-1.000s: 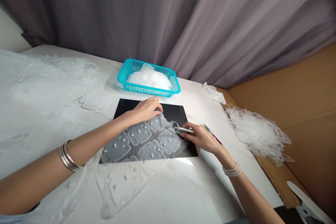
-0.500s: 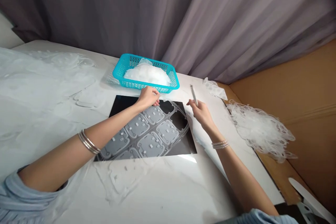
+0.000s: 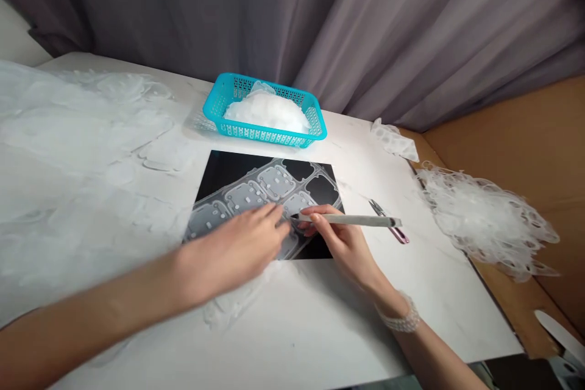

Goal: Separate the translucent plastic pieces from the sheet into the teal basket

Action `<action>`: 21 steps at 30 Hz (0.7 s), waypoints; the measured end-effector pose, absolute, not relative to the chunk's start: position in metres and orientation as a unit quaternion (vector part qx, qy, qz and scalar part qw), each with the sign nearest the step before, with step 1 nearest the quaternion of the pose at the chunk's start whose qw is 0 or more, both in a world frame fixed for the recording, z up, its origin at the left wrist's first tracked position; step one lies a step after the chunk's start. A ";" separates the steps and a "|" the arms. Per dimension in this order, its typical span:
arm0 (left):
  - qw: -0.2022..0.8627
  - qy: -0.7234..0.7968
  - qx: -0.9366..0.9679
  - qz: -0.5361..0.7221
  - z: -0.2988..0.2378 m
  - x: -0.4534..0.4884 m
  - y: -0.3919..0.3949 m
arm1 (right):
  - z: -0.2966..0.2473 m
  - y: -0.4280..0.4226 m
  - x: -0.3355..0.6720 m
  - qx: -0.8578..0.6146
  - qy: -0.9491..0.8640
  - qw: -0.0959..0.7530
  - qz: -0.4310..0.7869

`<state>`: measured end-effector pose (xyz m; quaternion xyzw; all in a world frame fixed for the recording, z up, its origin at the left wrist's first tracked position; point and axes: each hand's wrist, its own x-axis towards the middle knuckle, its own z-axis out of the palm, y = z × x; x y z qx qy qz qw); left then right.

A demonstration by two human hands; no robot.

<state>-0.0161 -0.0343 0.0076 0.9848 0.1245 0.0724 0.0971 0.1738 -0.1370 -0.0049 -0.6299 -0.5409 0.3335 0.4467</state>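
My right hand is closed around a slim grey pen-like tool. The tool lies nearly level, its dark tip pointing left over a translucent plastic sheet. The sheet has rounded panels with small raised bits, and two cut-out openings at its far right corner. Beneath it is a black mat. My left hand, a little blurred, reaches over the sheet with its fingers stretched out near the tool tip. It hides part of the panels; whether it touches them I cannot tell.
Behind the mat stands a blue basket holding white translucent pieces. A pink-handled cutting tool lies right of my hand. Plastic frames are heaped at the right edge, and more translucent sheets cover the left.
My left hand has moved from the sheet's far edge toward me. My right hand has come left over the sheet, its tool tilted down from upright. The pink-handled cutting tool now shows.
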 end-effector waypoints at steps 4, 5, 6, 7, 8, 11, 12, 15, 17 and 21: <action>0.010 0.128 0.992 0.016 -0.005 -0.028 -0.066 | -0.011 -0.137 0.174 -0.636 -0.594 0.411 0.272; 0.003 0.130 0.991 0.013 -0.007 -0.028 -0.068 | -0.011 -0.137 0.174 -0.633 -0.610 0.402 0.257; -0.001 0.130 0.991 0.010 -0.008 -0.027 -0.068 | -0.010 -0.137 0.173 -0.629 -0.625 0.395 0.242; -0.003 0.130 0.991 0.008 -0.008 -0.027 -0.068 | -0.010 -0.137 0.173 -0.625 -0.637 0.387 0.231; -0.006 0.131 0.991 0.008 -0.008 -0.026 -0.067 | -0.010 -0.137 0.172 -0.623 -0.647 0.381 0.220; -0.014 0.136 0.991 0.009 -0.005 -0.026 -0.066 | -0.011 -0.136 0.171 -0.617 -0.668 0.369 0.192; -0.016 0.137 0.990 0.008 -0.004 -0.026 -0.066 | -0.012 -0.136 0.170 -0.614 -0.675 0.366 0.182; -0.021 0.136 0.990 0.010 -0.004 -0.026 -0.067 | -0.015 -0.133 0.167 -0.605 -0.693 0.361 0.152; -0.023 0.135 0.991 0.011 -0.005 -0.026 -0.067 | -0.014 -0.132 0.165 -0.602 -0.702 0.355 0.135; -0.010 0.135 0.991 0.010 -0.002 -0.024 -0.066 | -0.009 -0.140 0.161 -0.610 -0.712 0.325 0.125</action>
